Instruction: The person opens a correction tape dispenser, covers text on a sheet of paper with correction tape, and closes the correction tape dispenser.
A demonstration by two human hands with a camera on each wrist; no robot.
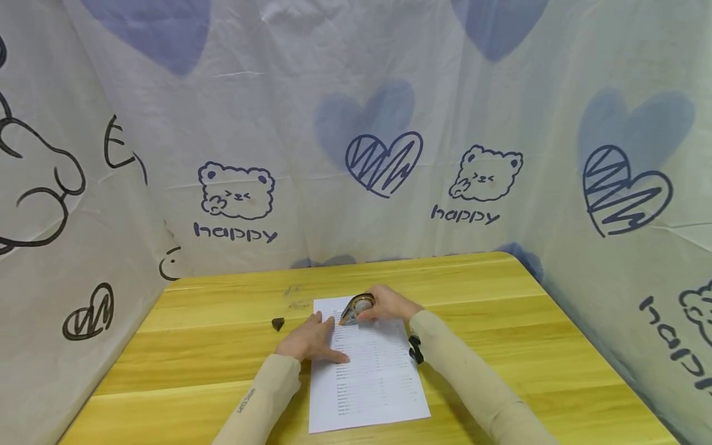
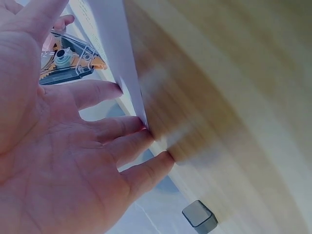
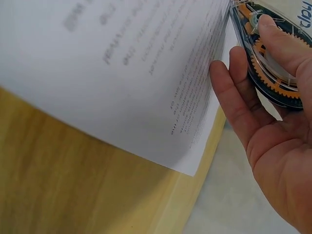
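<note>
A printed sheet of paper [image 1: 372, 383] lies on the wooden table in the head view. My right hand [image 1: 386, 304] grips a correction tape dispenser [image 1: 358, 307] with a clear case and orange gears [image 3: 261, 61], thumb on one side. Its orange tip meets the upper left of the printed lines. Across the sheet's left edge rests my left hand [image 1: 314, 342], fingers spread, fingertips touching paper and table. In the left wrist view, the left hand's palm [image 2: 73, 141] faces the camera and holds nothing; the dispenser [image 2: 66, 58] shows behind it.
A small dark cap-like block [image 1: 278, 323] sits on the table [image 1: 211, 346], left of the paper. Curtains [image 1: 311, 154] with hearts and bear drawings hang behind and at both sides of the table. A black wrist strap piece [image 1: 415, 350] is by the right sleeve.
</note>
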